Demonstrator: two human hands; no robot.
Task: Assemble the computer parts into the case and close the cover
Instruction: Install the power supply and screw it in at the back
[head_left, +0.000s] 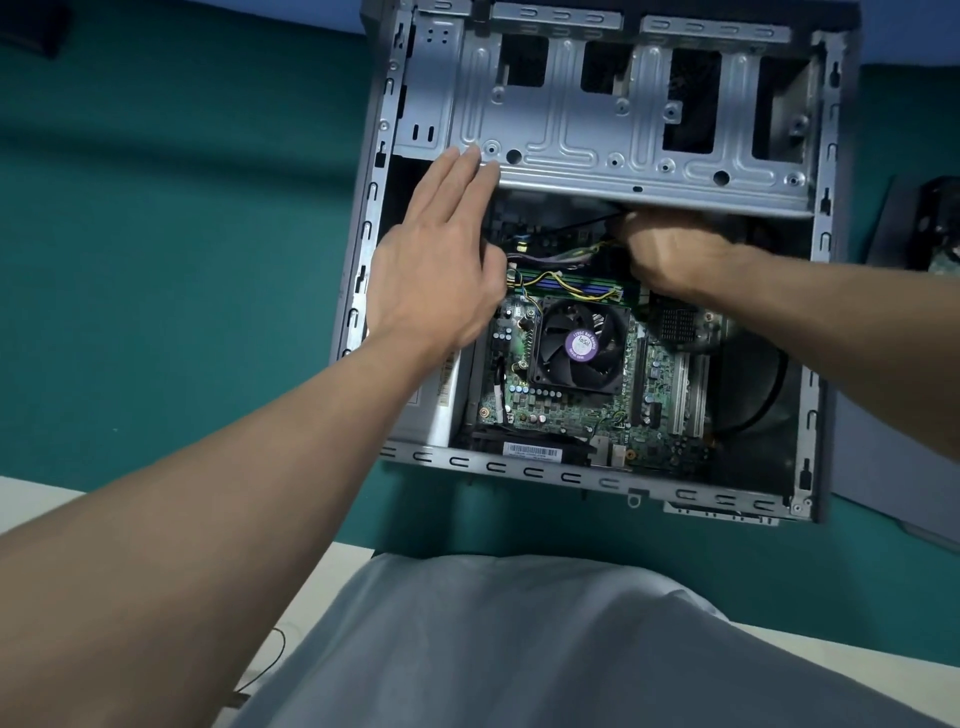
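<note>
Case (363, 291) open, near far edge of desk (156, 208); motherboard (571, 415), fan (576, 345) already in. My left hand (436, 270) flat, fingers straight, on drive cage (623, 130) edge. My right hand (670, 249) under cage at cables (561, 283) — fingers hidden, cannot tell grip. Left, I judge: cabling, cover.

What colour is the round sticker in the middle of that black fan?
The sticker is purple with tiny pale lettering, clearest in the head view.

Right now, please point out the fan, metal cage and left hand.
fan (584, 345): head view, purple hub label.
metal cage (597, 127): head view, flat top plate.
left hand (436, 273): head view, back of hand.
</note>
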